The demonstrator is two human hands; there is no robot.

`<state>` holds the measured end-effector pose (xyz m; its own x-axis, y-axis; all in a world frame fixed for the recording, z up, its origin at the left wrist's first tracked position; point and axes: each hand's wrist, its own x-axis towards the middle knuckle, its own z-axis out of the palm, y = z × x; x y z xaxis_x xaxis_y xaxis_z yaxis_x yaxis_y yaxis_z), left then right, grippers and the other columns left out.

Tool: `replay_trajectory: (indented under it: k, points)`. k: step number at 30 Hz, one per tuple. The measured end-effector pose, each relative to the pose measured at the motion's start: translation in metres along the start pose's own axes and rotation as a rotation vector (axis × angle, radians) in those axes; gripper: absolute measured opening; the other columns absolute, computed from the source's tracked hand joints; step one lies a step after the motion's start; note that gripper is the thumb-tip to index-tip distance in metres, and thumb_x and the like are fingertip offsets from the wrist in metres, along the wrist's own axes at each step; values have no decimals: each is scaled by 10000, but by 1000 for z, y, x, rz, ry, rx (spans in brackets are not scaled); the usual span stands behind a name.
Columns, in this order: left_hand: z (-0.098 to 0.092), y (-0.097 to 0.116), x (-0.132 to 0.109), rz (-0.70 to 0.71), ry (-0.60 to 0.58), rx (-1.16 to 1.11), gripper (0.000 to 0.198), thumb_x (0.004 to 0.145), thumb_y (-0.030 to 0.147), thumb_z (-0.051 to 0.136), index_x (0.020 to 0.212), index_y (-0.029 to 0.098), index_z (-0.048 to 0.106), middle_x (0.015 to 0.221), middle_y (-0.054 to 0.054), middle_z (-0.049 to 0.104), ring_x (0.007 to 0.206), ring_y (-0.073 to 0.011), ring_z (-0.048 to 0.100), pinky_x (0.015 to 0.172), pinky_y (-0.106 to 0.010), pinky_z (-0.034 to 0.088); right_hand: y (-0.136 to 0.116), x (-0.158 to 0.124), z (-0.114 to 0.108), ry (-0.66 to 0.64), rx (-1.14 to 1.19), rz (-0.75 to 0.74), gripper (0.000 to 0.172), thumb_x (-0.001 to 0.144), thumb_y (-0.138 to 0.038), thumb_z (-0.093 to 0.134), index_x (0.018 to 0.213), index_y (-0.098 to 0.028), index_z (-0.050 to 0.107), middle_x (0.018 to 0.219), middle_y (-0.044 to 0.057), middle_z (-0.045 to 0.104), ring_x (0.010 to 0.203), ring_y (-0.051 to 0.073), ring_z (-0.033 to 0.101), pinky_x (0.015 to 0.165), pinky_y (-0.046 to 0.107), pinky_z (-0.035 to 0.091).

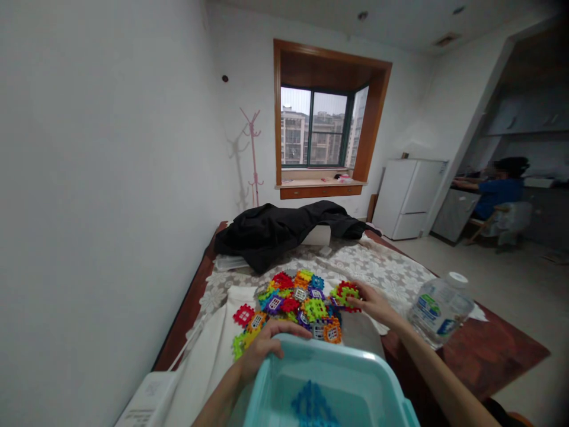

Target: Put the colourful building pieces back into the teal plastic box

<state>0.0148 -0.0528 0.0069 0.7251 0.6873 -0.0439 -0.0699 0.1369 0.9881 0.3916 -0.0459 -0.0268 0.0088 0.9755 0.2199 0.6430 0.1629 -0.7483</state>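
By the near edge of the tabletop (498,359), steady the light-blue basin (333,350) with the left hand (263,346), with fingers curled over the far-left part of the rim. Best to press lightly there, without tipping the opening. Just beyond the rim, find the pile of interlocking plastic pieces (293,293), toothed and many-coloured. On the pile's right side, note the right hand (368,301), apparently closed narrow on a few lime-and-red pieces (347,290); impossible to tell whether lifted or merely gripped in place. For a sure hold, better to pinch across flat faces than along toothed edges, likely to snag on neighbours. Inside the basin, see blue plastic (313,406), too blurred to count. Toward the tabletop's right edge, mind the clear bottle (440,311) near the right forearm.
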Motion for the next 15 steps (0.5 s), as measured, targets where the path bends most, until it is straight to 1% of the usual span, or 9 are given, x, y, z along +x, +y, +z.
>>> replay_trajectory:
  k: [3,6,7,9,12,13,15]
  points:
    - [0,0,-1,-1,-8,-1,691,485,188,555,1110,169,848,1177,-104,785,1089,-323,643,903,-369,502,1,23,2,25,-36,22,339,800,-373,617,1081,-200,696,1101,94,747,1026,304,676,943,435,528]
    - [-4,-3,-1,14,-9,38,700,500,184,548,1135,167,842,1230,-106,775,1144,-331,628,930,-376,499,7,34,15,21,-81,31,357,753,-311,573,1059,-186,706,1116,106,745,1052,307,673,997,454,514]
    - [-5,-4,-1,21,-11,50,700,506,183,545,1141,165,841,1246,-108,772,1162,-335,622,940,-379,497,11,34,20,19,-78,18,397,745,-301,564,1096,-180,704,1148,112,739,1074,307,672,1016,457,511]
    - [-6,-5,-1,27,-22,50,700,518,181,539,1151,167,838,1270,-108,766,1186,-338,615,957,-385,494,18,32,28,30,-65,-24,527,733,-280,558,1236,-173,673,1266,124,711,1165,311,654,1075,468,488]
    - [-2,0,-1,17,-52,15,695,527,179,546,1158,173,835,1278,-102,765,1176,-333,626,953,-375,498,24,25,33,35,-96,-105,711,725,-247,555,1432,-180,575,1446,135,630,1336,322,570,1184,502,402]
    - [0,2,-1,13,-55,-2,691,522,181,549,1150,168,837,1261,-104,772,1153,-328,638,937,-367,502,23,23,34,35,-122,-133,731,742,-247,555,1470,-183,548,1483,137,606,1376,326,537,1207,515,374]
    - [3,6,-1,-5,-46,-31,692,509,181,552,1137,159,841,1223,-111,785,1100,-316,659,898,-349,508,20,19,35,31,-179,-182,719,821,-286,565,1531,-195,492,1537,141,564,1425,333,488,1233,539,330]
